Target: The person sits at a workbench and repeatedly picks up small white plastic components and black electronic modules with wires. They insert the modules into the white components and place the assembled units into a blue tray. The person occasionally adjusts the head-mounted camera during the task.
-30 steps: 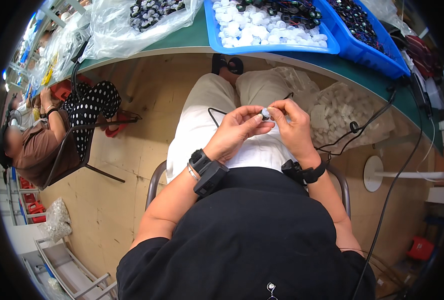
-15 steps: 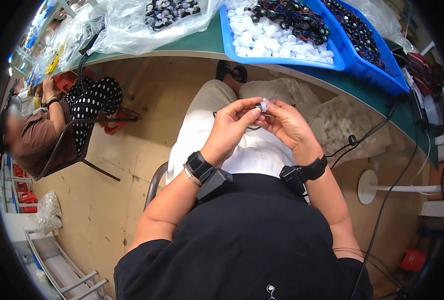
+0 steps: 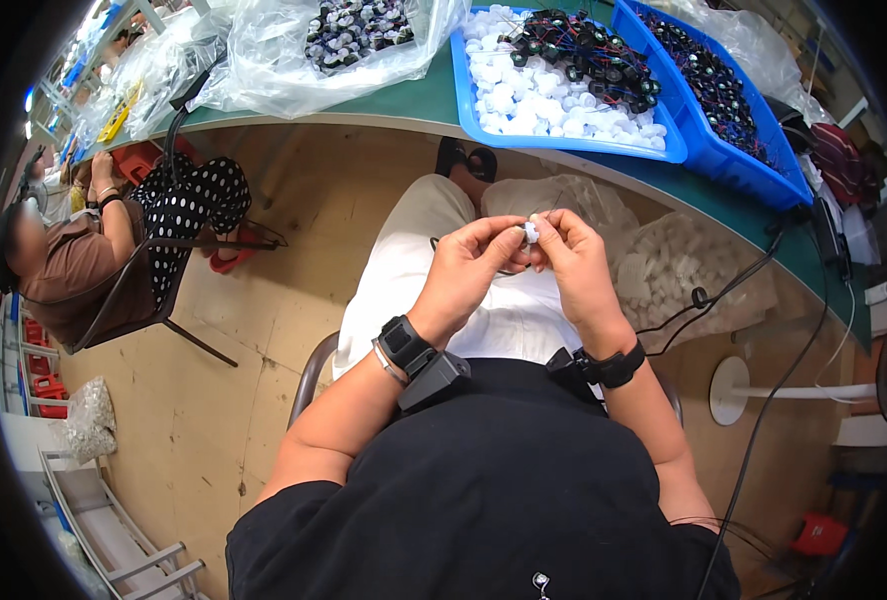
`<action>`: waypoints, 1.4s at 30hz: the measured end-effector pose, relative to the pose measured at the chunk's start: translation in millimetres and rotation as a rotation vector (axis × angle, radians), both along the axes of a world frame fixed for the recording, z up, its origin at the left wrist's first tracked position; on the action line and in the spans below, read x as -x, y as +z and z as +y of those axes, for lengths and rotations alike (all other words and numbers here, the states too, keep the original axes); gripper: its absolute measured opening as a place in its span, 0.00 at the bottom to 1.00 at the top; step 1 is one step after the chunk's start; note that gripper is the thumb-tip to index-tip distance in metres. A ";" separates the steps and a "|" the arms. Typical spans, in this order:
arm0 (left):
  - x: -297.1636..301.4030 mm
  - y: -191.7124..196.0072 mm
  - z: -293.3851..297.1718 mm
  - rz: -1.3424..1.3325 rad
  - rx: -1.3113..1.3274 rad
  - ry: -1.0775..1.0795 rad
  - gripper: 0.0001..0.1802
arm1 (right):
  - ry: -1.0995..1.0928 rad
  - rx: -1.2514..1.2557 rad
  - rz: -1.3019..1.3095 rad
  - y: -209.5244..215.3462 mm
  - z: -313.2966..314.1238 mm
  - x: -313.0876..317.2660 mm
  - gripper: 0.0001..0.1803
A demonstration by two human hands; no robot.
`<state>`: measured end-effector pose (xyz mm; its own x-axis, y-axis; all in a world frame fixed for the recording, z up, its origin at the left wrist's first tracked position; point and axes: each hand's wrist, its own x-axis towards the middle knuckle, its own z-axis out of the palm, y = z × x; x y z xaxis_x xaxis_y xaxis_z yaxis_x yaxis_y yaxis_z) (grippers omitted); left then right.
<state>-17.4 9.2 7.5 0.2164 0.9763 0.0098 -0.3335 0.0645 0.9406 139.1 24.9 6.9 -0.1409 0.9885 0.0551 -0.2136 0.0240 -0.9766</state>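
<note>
My left hand [image 3: 469,268] and my right hand [image 3: 576,262] meet above my lap, fingertips pinched together on one small white round part [image 3: 531,233]. A thin dark wire hangs from the part toward my left hand. Both wrists carry black bands with small black devices. Beyond my hands, on the green table, a blue tray [image 3: 564,145] holds several white round parts and a heap of black parts with red and blue wires.
A second blue tray [image 3: 734,140] of dark wired parts lies to the right. Clear plastic bags [image 3: 294,50] of parts cover the table's left. Another bag of white pieces [image 3: 684,265] hangs under the table edge. A seated person [image 3: 84,260] works at far left. Black cables run at right.
My hands stay joined on the white part, with small finger shifts. The view has tilted, so the hands and table sit a little differently in the picture.
</note>
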 end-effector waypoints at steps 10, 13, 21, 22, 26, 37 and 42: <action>-3.5 -3.7 -1.6 0.051 -0.069 -0.029 0.18 | 0.181 0.413 0.348 -10.1 0.5 -13.3 0.10; 1.1 -6.0 0.2 0.206 -0.075 -0.054 0.17 | 0.197 0.410 0.355 -14.6 0.2 -15.8 0.10; -5.2 -12.6 -2.7 0.113 -0.060 -0.022 0.16 | 0.063 0.290 0.122 -10.5 -6.3 -8.7 0.08; -5.8 -13.1 -3.1 0.126 -0.060 -0.018 0.16 | 0.047 0.264 0.070 -10.6 -6.8 -8.2 0.08; -7.9 -15.5 -4.4 0.073 -0.029 -0.023 0.16 | -0.003 0.066 -0.036 -18.8 -7.5 -3.8 0.08; -3.2 -20.8 2.1 -0.514 0.338 -0.164 0.14 | -0.081 0.069 0.048 -8.3 -7.7 3.1 0.13; -1.2 -20.2 0.9 -0.518 0.397 -0.177 0.14 | -0.058 -0.050 -0.111 -3.9 -11.8 0.7 0.15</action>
